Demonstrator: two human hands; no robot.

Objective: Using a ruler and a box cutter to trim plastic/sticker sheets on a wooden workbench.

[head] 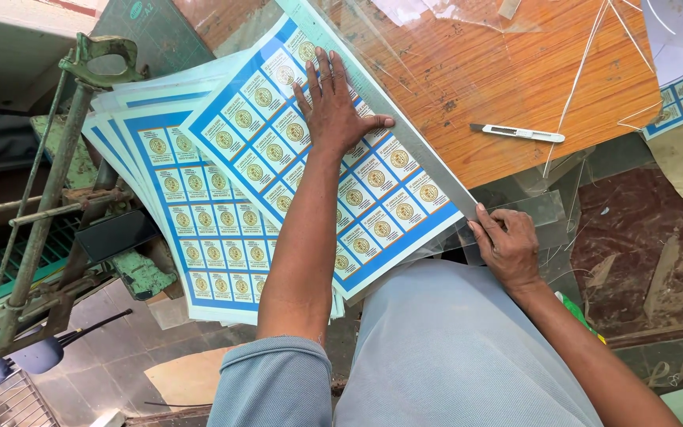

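Left hand (pixel 332 107) flat, fingers spread, on printed sheet (pixel 310 158); right hand (pixel 507 241) gripping ruler (pixel 405 134) end.

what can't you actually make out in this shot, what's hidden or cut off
- Head view: the top printed sheet is partly covered by the left hand and forearm.
- The sheets fanned beneath it show only their edges; their count is unclear.
- The right hand covers the near end of the clear strip.
- The utility knife is too small to tell if its blade is out.
- The green metal machine is cut off at the left edge.
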